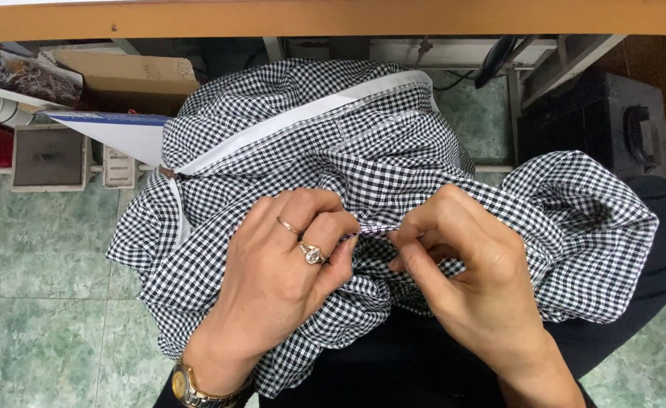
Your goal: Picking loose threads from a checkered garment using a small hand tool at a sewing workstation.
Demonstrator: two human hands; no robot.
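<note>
Pinching a small fold of the checked shirt (378,151) on the lap with left hand (280,264) and right hand (469,264), both grips shut tight, likely needing careful little pulls next

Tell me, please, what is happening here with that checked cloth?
A seated person holds a black-and-white checked garment bunched in the lap. The left hand and right hand pinch one small fold of it between their fingertips, close together. A white band runs along the garment's upper edge, under a wooden table edge.

Matt woven checked cloth (393,151), glossy metal rings (312,254), smooth wooden table edge (333,19).
</note>
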